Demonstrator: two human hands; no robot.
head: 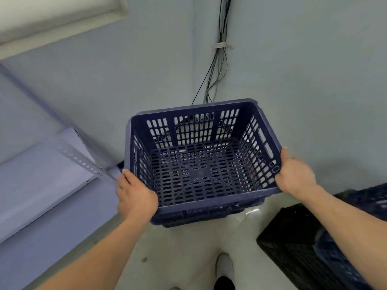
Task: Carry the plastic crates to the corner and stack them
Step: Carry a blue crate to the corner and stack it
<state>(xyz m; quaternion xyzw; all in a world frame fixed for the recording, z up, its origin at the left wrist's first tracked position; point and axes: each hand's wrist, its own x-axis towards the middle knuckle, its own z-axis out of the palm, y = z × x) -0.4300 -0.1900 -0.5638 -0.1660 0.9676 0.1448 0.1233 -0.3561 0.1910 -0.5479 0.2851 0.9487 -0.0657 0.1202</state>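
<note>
A dark blue slotted plastic crate (201, 164) fills the middle of the view, empty, close to the wall corner. My left hand (136, 197) grips its near left corner and my right hand (295, 174) grips its right rim. Under its front edge the rim of another dark blue crate (201, 216) shows, and the held crate seems to sit in or just above it; I cannot tell if they touch. At the lower right stand a black crate (293, 243) and part of another blue crate (368, 197).
A grey metal shelf unit (52, 174) with a perforated upright stands close on the left. Cables (217, 70) run down the wall corner behind the crate. Pale floor tiles (188, 258) lie below, with my shoe (225, 266) near the bottom edge.
</note>
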